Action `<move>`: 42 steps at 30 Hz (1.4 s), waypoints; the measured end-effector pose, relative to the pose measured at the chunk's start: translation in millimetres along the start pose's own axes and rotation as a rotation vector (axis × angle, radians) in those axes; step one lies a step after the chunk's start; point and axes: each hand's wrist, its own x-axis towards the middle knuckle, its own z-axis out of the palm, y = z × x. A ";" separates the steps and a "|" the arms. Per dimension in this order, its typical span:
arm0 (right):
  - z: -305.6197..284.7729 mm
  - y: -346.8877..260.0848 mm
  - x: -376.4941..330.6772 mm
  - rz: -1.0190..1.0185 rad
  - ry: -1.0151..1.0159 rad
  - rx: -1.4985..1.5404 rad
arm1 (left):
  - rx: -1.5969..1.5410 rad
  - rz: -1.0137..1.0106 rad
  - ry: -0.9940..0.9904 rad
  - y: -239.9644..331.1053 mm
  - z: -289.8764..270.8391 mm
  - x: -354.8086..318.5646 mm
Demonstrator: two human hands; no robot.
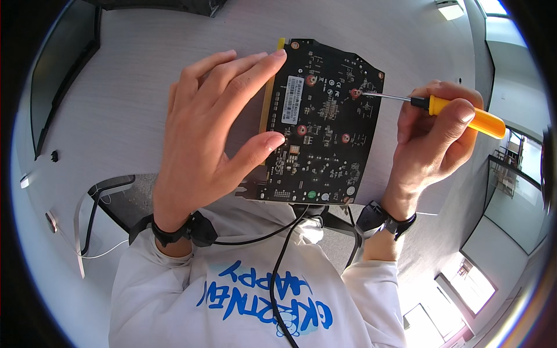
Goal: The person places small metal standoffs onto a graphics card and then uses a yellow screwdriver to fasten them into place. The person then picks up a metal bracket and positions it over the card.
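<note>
A black graphics card lies with its circuit side up, a yellow strip along its left edge and a metal bracket at its near left corner. Several red-ringed screws dot the board. My left hand rests over the card's left edge, fingers spread, with the fingertips and thumb on the board. In my right hand is a screwdriver with a yellow handle, gripped between thumb and fingers. Its metal shaft points left, and the tip meets the upper right screw of the inner group.
The card lies on a pale grey table. A black-framed screen stands at the far left, and a small black piece lies below it. Black cables run down from my wrist straps across my front.
</note>
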 end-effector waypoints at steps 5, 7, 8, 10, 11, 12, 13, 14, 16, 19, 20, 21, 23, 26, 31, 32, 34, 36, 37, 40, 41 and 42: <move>0.7 -0.2 0.3 0.009 -0.002 -0.015 | 0.007 0.005 0.000 -1.1 0.6 0.1; 1.3 -0.1 0.5 0.020 -0.002 -0.020 | -0.006 0.001 0.000 -1.2 0.6 0.4; 1.6 0.0 0.6 0.014 -0.005 -0.021 | 0.000 0.000 0.001 -1.1 0.6 0.5; 1.7 0.4 1.0 0.024 -0.001 -0.019 | -0.004 0.000 0.001 -0.8 0.6 0.9; 1.7 0.6 1.0 0.012 -0.007 -0.022 | 0.005 -0.001 0.001 -0.6 0.6 1.2; 1.5 0.9 1.2 0.012 -0.004 -0.025 | -0.001 0.002 0.003 -0.5 0.7 1.3; 1.2 1.1 1.5 0.021 -0.004 -0.023 | -0.001 0.004 0.005 -0.5 0.8 1.4; 1.0 1.4 1.8 0.001 -0.010 -0.024 | 0.007 0.006 0.007 -0.7 1.0 1.4; 0.9 1.7 2.8 -0.020 -0.027 -0.015 | 0.003 0.006 0.007 -1.1 1.2 1.1; 3.7 0.4 3.6 -0.063 -0.021 -0.166 | -0.002 0.007 0.011 -1.3 0.8 0.3; 4.9 -1.2 3.6 -0.086 -0.031 -0.181 | 0.006 0.008 0.014 -1.0 0.5 0.2; 6.1 -3.6 3.5 -0.096 -0.039 -0.205 | -0.006 0.007 0.014 -0.6 0.2 0.4; 8.8 -9.2 4.1 -0.101 -0.043 -0.231 | 0.009 0.004 0.019 0.5 -0.4 1.3; 8.9 -20.8 8.1 -0.064 -0.095 -0.250 | -0.015 0.016 0.032 1.7 -1.1 2.2; 4.1 -39.0 15.1 0.095 -0.193 -0.245 | -0.023 0.012 0.049 1.2 1.3 -2.9; 3.9 -41.6 15.5 0.112 -0.214 -0.243 | -0.004 0.008 0.050 1.5 1.9 -4.0; 4.6 -46.3 15.1 0.151 -0.244 -0.242 | -0.035 0.014 0.060 2.7 2.3 -4.0; 5.0 -49.2 16.9 0.122 -0.293 -0.271 | -0.071 0.026 0.084 3.9 -0.3 0.4; 5.0 -50.6 17.9 0.120 -0.307 -0.306 | -0.101 0.037 0.105 4.5 -3.6 3.7; 1.3 -57.4 20.9 0.198 -0.375 -0.269 | -0.079 0.124 0.151 9.8 -19.5 15.6; 0.3 -59.4 21.6 0.215 -0.385 -0.262 | -0.069 0.128 0.154 13.2 -26.0 20.4; -0.6 -61.2 22.0 0.231 -0.394 -0.254 | -0.092 0.149 0.127 18.6 -34.3 22.5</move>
